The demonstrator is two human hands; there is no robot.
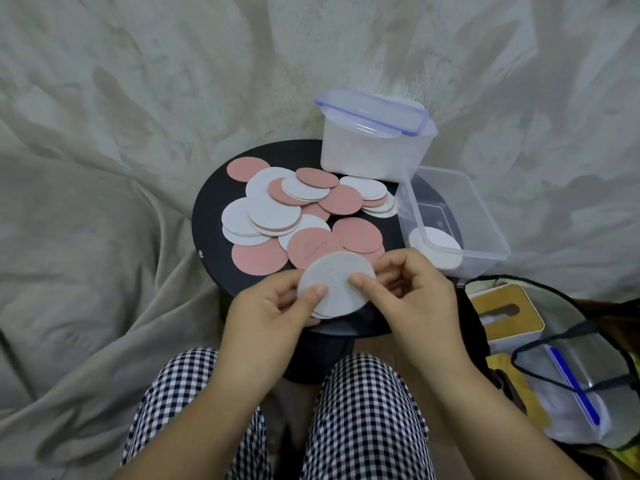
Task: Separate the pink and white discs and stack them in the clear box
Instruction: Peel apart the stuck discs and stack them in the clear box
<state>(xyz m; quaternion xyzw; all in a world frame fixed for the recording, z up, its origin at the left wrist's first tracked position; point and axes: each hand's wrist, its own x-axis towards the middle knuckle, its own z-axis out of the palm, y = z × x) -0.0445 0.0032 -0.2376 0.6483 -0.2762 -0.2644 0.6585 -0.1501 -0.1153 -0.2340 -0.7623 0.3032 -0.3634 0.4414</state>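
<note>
Above the near edge of the round black desk point(207, 216), both hands hold a small stack of white discs point(337, 284). The left hand point(266, 313) pinches its lower left edge between thumb and fingers, and the right hand point(412, 292) presses its thumb on the top disc while its fingers curl behind. On the desk, pink and white discs point(304, 209) lie mixed and overlapping. The open clear box point(450, 220) stands at the right edge with white discs point(438, 249) inside. A closed lidded box point(375, 133) stands behind.
</note>
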